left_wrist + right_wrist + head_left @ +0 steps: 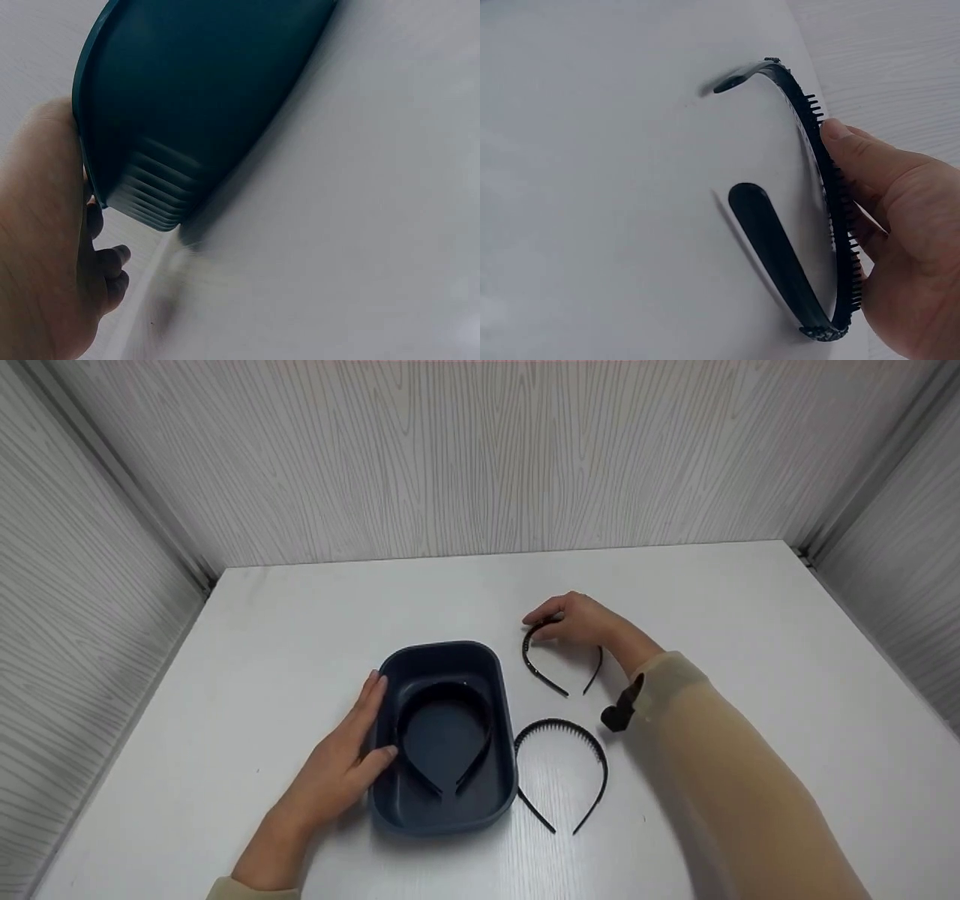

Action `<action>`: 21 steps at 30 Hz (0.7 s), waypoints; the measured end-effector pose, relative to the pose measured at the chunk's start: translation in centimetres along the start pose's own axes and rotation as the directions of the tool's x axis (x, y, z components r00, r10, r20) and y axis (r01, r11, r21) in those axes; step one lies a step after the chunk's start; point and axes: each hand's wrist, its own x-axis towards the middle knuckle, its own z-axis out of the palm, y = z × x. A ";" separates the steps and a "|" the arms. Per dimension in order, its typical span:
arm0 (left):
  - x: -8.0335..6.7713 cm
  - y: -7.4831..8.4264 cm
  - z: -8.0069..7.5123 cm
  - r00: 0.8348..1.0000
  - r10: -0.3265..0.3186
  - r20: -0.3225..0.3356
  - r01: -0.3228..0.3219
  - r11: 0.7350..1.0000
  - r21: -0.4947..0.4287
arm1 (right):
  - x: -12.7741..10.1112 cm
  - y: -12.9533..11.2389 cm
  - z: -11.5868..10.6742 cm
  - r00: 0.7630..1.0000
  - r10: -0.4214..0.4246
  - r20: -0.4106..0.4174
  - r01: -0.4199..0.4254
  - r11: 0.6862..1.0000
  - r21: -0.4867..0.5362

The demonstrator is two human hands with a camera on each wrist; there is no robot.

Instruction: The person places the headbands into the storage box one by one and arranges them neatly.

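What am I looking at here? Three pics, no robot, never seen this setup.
No machine: a person works with two bare hands and wears three cameras. The wide picture comes from the head camera, looking down at a white table walled in by grey panels. The other two come from cameras on each wrist.

On the table stands a dark blue plastic tub with one black headband lying inside. A toothed headband lies on the table just beside the tub.

The left hand rests against the tub's side, thumb on the rim; the left wrist view shows the tub's outer wall close up. The right hand grips a third headband at the top of its arch; the right wrist view shows its comb teeth.
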 end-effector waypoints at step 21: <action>0.2 0.2 0.0 1.000 -0.022 0.013 0.022 1.000 -0.019 | -0.1 0.4 0.3 0.999 -0.043 0.027 0.042 0.999 0.009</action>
